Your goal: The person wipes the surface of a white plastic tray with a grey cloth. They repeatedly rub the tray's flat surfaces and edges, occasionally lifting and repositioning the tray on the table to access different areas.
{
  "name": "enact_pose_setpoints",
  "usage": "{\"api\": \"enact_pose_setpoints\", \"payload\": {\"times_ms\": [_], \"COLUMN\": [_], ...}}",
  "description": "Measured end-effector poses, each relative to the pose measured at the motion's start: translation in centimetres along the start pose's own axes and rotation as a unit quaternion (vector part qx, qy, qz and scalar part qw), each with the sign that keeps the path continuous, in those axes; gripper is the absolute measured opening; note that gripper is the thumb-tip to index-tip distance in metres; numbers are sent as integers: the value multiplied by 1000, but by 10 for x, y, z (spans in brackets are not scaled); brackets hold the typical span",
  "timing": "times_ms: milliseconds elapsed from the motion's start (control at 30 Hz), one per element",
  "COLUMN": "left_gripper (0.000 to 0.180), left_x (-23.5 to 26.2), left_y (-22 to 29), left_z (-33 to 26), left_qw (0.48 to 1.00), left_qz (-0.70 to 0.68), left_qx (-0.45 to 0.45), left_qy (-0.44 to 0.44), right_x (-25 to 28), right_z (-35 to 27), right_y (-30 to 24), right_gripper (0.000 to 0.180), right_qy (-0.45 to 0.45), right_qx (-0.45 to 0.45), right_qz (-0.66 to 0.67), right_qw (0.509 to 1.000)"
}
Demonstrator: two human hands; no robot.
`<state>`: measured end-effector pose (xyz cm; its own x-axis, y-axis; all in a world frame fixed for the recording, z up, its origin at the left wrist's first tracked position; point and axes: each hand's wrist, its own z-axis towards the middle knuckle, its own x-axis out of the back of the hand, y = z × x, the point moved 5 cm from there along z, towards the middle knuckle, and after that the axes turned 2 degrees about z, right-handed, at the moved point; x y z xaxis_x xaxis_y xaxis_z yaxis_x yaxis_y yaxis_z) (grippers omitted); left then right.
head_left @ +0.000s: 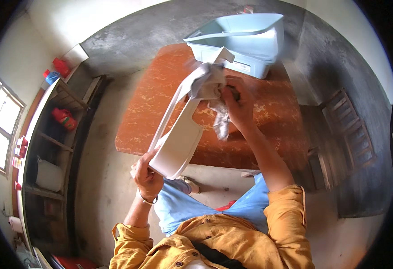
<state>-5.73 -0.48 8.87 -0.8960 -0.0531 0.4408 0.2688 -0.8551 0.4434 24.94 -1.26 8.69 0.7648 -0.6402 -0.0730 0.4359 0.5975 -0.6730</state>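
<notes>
Two hands share the work, which looks like wiping down a white plastic part (176, 145). The left hand (148, 175) is closed on the part's lower end, thumb and fingers wrapped about its edge; the part slopes up and away from there, with its far end beyond the right hand (237, 101). The right hand grips a grey rag (221, 123), bunched around the part's narrower upper stretch, with one loose tail hanging just beside the fingers on the near side.

To wipe well, the left hand should hold that end firm against each rub, since a long, light part would likely twist with only one end held. The right hand does best to press the rag along the rails in long strokes, folding it into the inner corners, and to gather in the tail so it does not snag. Turning the part would then bring the hidden faces to the rag.

The tabletop (259, 143) lies beneath the right hand, while the left hand is out past its near-left edge, over the floor (102, 134). Beyond the right hand, a blue tub (223, 56) stands close to the part's far tip in view; whether they touch I cannot tell, so forward strokes call for care. More room lies to the right hand's right, over bare tabletop.
</notes>
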Motion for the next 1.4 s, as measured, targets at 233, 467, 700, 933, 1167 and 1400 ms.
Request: {"api": "enact_pose_setpoints", "payload": {"times_ms": [233,467,700,933,1167,1400], "left_gripper": [34,32,27,21,23,32], "left_x": [-1,-6,-3,-3,3,-16], "left_y": [-16,-36,-12,-25,-20,-37], "left_z": [-5,-24,7,-3,-1,-12], "left_qw": [999,1000,998,993,987,959], "left_qz": [-30,18,-29,-55,-105,-58], "left_qx": [26,21,-51,-73,-83,-180], "left_qy": [26,1,-34,-70,-92,-209], "right_x": [-39,-88,-36,-71,-33,29], "right_z": [14,7,71,-19,34,26], "right_y": [-144,-129,-22,-124,-6,124], "right_gripper": [13,29,39,19,28,24], "right_qy": [-111,-287,-109,-206,-34,59], "right_qx": [238,183,118,164,155,-189], "right_qz": [-61,-104,-247,-91,-182,-195], "right_qw": [963,934,956,960,971,961]}}
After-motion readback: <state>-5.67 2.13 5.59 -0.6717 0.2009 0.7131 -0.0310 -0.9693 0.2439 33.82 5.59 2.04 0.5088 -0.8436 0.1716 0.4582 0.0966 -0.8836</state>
